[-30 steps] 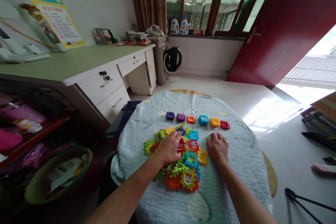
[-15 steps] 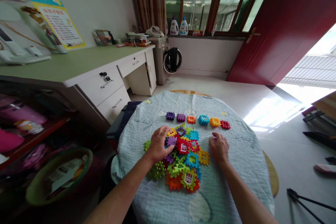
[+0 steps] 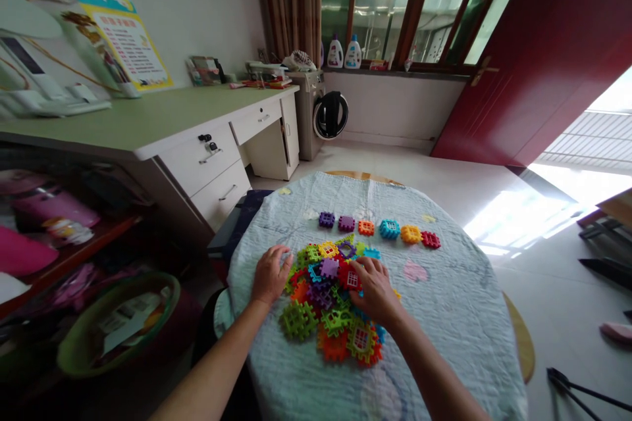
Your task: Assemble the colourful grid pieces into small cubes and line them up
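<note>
A heap of colourful plastic blocks lies on the cloth-covered round table [image 3: 444,316]. My left hand [image 3: 269,275] rests at the heap's left edge, fingers apart, holding nothing. Over the right part of the heap is my right hand [image 3: 374,284], its fingers spread over a red block [image 3: 349,276] with a white lattice; the fingertips touch or nearly touch it. A purple block [image 3: 329,268] lies between the hands. Beyond the heap stands a row of block stacks, from a dark purple one [image 3: 326,219] past a blue one [image 3: 390,229] to a red one [image 3: 430,239].
A green-topped desk [image 3: 197,105] with drawers runs along the left wall. A green-rimmed bin [image 3: 170,302] stands at the lower left. Past the table are a washing machine [image 3: 310,112] and a red door [image 3: 523,59]. A black stand [image 3: 560,375] is at the lower right.
My left hand has drawn back left from the heap's upper part to its edge. My right hand has moved left from the bare cloth onto the red block. The view has shifted slightly.
</note>
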A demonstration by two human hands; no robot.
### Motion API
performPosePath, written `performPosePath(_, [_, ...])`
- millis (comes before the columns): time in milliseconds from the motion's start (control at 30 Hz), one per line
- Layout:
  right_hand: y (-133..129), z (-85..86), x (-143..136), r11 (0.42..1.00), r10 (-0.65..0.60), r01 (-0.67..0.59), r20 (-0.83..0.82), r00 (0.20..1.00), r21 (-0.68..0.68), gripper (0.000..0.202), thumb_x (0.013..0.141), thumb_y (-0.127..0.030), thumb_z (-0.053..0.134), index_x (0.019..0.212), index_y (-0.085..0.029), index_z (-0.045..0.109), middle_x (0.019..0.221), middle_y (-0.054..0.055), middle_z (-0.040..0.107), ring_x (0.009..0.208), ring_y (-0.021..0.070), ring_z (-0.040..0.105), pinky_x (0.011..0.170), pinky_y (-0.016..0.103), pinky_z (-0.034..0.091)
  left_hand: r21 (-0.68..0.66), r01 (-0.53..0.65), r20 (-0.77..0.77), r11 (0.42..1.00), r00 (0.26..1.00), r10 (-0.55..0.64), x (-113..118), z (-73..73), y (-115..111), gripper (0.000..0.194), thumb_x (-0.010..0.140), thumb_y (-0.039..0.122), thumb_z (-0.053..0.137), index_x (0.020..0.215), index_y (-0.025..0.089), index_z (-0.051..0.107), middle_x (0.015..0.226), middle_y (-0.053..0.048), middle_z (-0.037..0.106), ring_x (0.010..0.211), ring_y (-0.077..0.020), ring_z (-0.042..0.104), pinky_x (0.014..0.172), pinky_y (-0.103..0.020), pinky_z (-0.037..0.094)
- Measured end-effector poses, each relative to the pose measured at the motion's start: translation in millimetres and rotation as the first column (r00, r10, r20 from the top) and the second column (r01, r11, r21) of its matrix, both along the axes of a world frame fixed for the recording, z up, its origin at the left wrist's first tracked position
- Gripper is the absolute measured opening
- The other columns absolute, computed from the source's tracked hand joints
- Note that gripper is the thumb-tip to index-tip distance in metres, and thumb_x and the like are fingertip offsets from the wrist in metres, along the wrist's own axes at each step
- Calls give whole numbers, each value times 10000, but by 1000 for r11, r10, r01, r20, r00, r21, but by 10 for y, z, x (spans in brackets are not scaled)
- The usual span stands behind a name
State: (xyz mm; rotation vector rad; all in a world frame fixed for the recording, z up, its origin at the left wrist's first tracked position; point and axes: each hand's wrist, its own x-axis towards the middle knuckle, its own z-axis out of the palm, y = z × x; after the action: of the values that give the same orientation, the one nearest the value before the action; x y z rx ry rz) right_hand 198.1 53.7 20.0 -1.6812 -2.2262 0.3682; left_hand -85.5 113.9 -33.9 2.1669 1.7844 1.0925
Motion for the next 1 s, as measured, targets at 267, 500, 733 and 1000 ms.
performPosePath(267, [59,64,-25,999,-30,30,-4,1000,26,514,711,-246,647,1220,-237,571,1204,83,556,1114,262,450,955,394,373,-5,-9,-4,1000,1000,9,13,28,-19,294,923,395,426,925,186,632,1014,-101,671,1005,-245,615,957,-419,483])
performPosePath(500, [101,60,-68,999,12,-13,-24,1000,-40,599,681,-245,666,1268,-262,545,1209,75,563,1109,278,462,957,406,367,2,-29,-52,1000,998,29,19,28,-26,282,911,372,431,895,190,645,1021,-101,676,1018,-248,620,948,-416,490])
performPosePath(733, [98,31,-97,999,-22,22,1,1000,-41,512,672,-222,652,1179,-228,582,1139,80,574,1064,275,472,931,388,375,5,-36,-73,999,997,36,41,41,-26,274,909,369,426,870,198,637,1012,-99,677,1007,-247,619,947,-407,486])
performPosePath(1000, [253,165,607,980,-153,164,-103,983,110,448,707,-270,620,1150,-227,564,1119,78,563,1022,254,502,882,373,400,19,-25,-74,1000,997,27,31,41,-17,290,908,381,421,861,191,635,999,-108,680,992,-256,624,936,-422,492])
